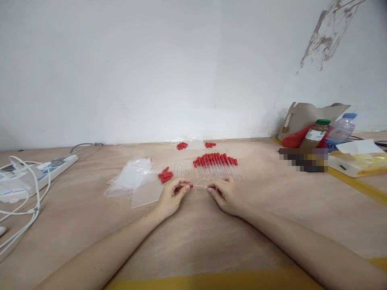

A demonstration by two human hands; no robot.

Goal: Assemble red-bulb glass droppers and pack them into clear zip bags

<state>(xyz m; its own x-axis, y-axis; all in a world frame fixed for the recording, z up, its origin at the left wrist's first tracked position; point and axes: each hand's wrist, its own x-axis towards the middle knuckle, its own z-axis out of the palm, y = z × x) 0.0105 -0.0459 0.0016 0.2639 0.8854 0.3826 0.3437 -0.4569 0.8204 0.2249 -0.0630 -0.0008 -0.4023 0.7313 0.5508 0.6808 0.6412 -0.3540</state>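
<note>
My left hand (173, 197) pinches a red rubber dropper bulb (190, 186), its end pointing right. Between the fingers of my right hand (225, 195) is a thin clear dropper tube (200, 186), held level. The tube's left end points at the bulb, with a small gap between them. Beyond my right hand lies a row of droppers (214, 161), red bulbs on clear tubes. Loose red bulbs (165, 175) and several bare clear tubes (180, 169) are just past my left hand.
Clear plastic bags (130, 177) lie left of the loose bulbs. More bulbs (182, 146) sit by the wall. A power strip (60, 167) with white cables (38, 193) is at far left. At right are bottles (316, 135), a grey bag (317, 110) and a yellow packet (359, 163).
</note>
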